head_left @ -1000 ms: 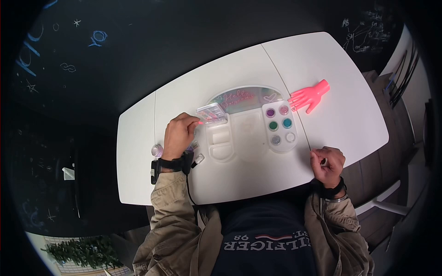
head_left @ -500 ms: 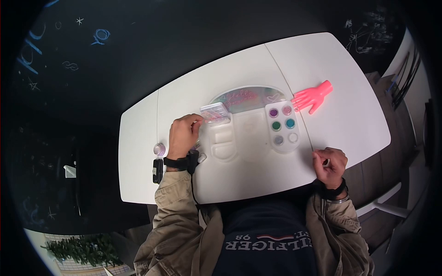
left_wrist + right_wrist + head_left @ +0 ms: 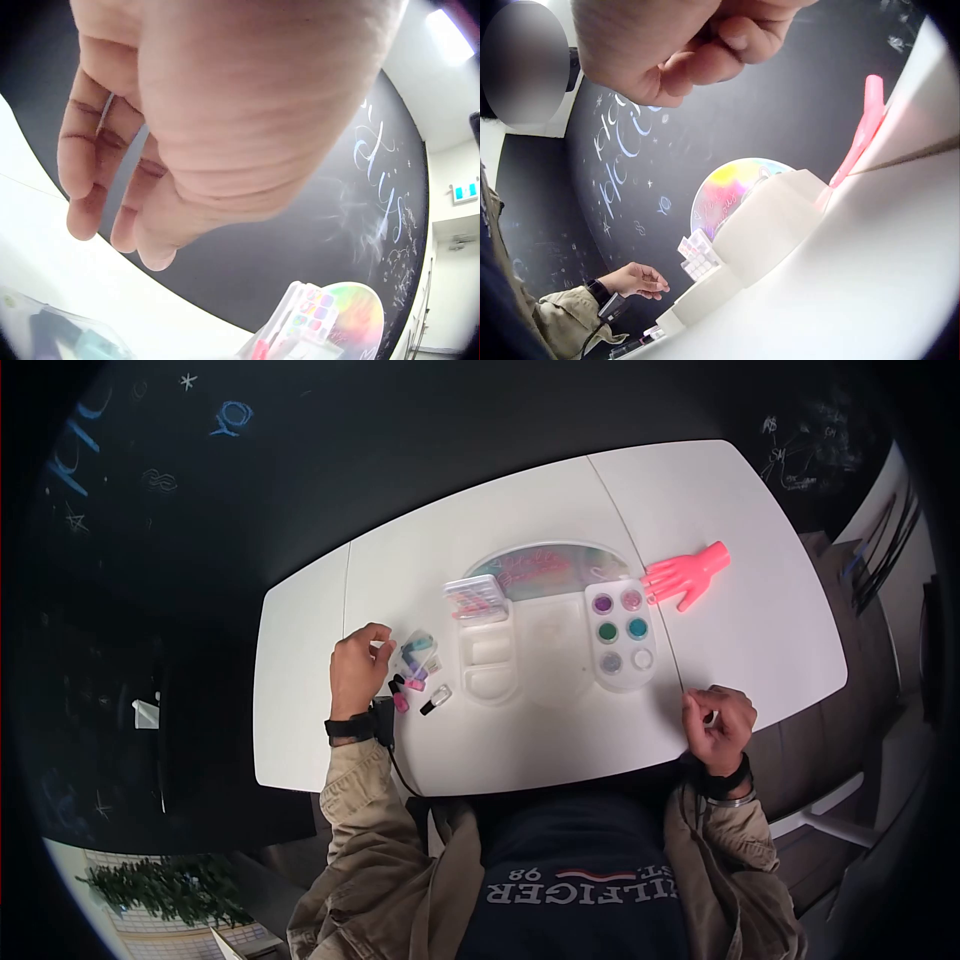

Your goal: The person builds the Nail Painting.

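Observation:
My left hand (image 3: 358, 672) is above the left part of the table, fingers loosely bent and holding nothing, as the left wrist view shows. Just right of it lie a clear packet with teal and purple contents (image 3: 418, 650), a pink nail polish bottle (image 3: 401, 701) and a clear nail polish bottle (image 3: 437, 700). A clear case with colourful rows (image 3: 477, 598) leans upright at the back left of a white organizer tray (image 3: 548, 665). At the table's front right edge, my right hand (image 3: 722, 732) idles with loosely curled fingers and nothing visible in it.
An iridescent panel (image 3: 545, 570) with pink lettering forms the tray's back. The tray's right side holds several glitter pots, among them a green pot (image 3: 607, 631). A pink mannequin hand (image 3: 690, 574) lies right of it. A cable (image 3: 402, 772) runs from my left wrist over the table edge.
My left hand has drawn away from the clear case, leftward and toward me, uncovering the bottles and packet. The jar and black object left of it are now out of sight. My right hand stays put.

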Motion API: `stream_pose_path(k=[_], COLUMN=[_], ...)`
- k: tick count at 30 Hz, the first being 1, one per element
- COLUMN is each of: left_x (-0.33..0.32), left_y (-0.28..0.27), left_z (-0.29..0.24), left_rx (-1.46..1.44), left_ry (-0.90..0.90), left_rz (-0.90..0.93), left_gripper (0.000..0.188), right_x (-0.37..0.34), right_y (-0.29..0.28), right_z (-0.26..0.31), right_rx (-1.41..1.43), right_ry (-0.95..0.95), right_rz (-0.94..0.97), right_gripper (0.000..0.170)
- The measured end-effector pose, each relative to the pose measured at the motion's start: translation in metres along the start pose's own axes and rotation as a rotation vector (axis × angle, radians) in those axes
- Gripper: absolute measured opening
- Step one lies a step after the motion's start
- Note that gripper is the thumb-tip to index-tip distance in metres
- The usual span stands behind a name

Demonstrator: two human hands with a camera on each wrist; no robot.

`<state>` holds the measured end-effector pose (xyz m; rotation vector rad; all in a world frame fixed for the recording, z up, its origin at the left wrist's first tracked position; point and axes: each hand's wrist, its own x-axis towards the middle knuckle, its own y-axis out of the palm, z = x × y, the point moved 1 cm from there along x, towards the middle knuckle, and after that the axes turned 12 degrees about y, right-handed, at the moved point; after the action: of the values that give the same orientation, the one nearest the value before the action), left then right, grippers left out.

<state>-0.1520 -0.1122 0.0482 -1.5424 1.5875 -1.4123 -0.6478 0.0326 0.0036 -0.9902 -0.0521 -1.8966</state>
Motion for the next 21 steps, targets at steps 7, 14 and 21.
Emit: stream_pose_path(k=[7,14,21], left_x=[-0.024,-0.028,-0.031], left_y=[0.016,0.029,0.024], left_z=[0.008,-0.005,0.009], left_rx=[-0.036,0.011,0.098], left_ry=[-0.029,-0.01,-0.092], left_rz=[0.078,0.071,-0.084], left_gripper=[0.041,0.054,0.052], right_x=[-0.003,-0.008,-0.008], right_y=[-0.002,0.002,0.006], right_z=[0.012,0.017,0.022], right_rx=[0.003,0.025,-0.005], right_ry=[0.024,0.043,0.031], right_rz=[-0.034,-0.032,-0.014], right_gripper=[0.015,0.015,0.015])
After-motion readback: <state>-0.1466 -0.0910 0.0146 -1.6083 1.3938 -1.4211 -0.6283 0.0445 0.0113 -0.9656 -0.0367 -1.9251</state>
